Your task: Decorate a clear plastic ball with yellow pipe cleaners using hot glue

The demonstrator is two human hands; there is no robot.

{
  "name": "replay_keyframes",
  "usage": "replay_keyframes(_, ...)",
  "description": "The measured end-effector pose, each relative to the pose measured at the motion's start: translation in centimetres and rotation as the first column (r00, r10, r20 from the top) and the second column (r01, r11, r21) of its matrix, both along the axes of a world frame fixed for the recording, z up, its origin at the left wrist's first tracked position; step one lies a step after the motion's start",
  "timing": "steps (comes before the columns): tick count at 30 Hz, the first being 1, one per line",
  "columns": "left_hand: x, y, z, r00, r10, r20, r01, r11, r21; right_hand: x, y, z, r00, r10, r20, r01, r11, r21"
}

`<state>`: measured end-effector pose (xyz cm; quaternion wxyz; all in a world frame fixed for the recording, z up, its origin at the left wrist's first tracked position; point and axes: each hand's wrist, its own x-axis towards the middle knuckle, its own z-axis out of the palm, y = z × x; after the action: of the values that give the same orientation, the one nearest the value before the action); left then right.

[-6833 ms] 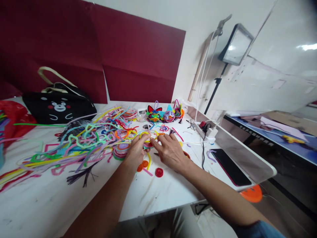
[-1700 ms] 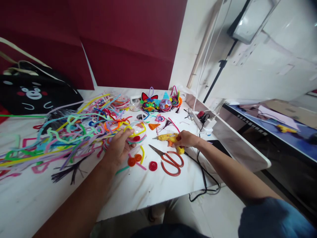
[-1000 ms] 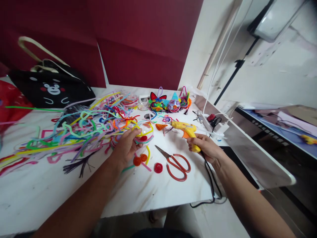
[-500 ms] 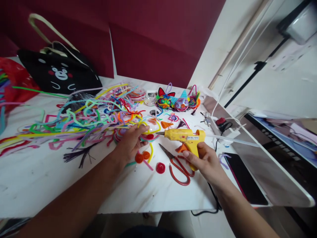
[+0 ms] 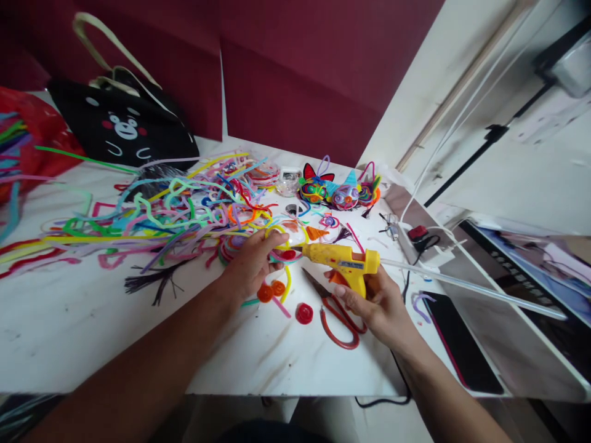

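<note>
My left hand (image 5: 252, 264) is closed on a small pipe-cleaner craft piece (image 5: 289, 255), with a yellow loop on top and a red part facing right. Much of the piece is hidden by the fingers. The yellow hot glue gun (image 5: 341, 259) is gripped in my right hand (image 5: 383, 304), its nozzle pointing left at the red part; I cannot tell whether it touches. A long clear glue stick (image 5: 475, 287) extends from its rear. Below lie orange-handled scissors (image 5: 339, 335), a red coil (image 5: 304, 314) and two orange coils (image 5: 265, 292).
Tangled pipe cleaners (image 5: 184, 206) spread over the left of the white table (image 5: 115, 351). Several decorated pieces (image 5: 345, 195) stand at the back. A black bag (image 5: 124, 126) sits back left; a power strip (image 5: 420, 243) and a phone (image 5: 462, 341) lie right.
The glue gun's nozzle has come closer to the red part, and the gun has tilted, its rear lower. The glue stick shows longer at the back. The whole view has shifted slightly.
</note>
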<state>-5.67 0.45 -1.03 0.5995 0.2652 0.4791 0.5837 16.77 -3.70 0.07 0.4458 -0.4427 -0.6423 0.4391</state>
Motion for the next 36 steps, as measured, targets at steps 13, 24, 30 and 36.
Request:
replay_keyframes(13, 0.2, -0.3, 0.7, 1.0, 0.002, 0.023, -0.002, 1.0, 0.018, -0.6, 0.0, -0.2, 0.999, 0.003, 0.033, -0.006, 0.997, 0.083)
replay_keyframes(24, 0.1, -0.3, 0.6, 0.999, -0.017, 0.036, 0.016, 0.999, 0.036, -0.4, 0.1, -1.0, 0.99, -0.03, 0.14, 0.01, 0.989, 0.145)
replay_keyframes(30, 0.1, -0.3, 0.5, 1.0, -0.022, 0.017, 0.022, 0.999, 0.03, -0.4, 0.0, -1.2, 0.982, -0.049, 0.181, 0.023, 0.99, 0.141)
replay_keyframes(36, 0.2, -0.5, 0.8, 1.0, -0.015, 0.018, 0.015, 1.0, 0.024, -0.3, -0.1, -1.3, 0.979, -0.03, 0.201, 0.0, 0.989, 0.15)
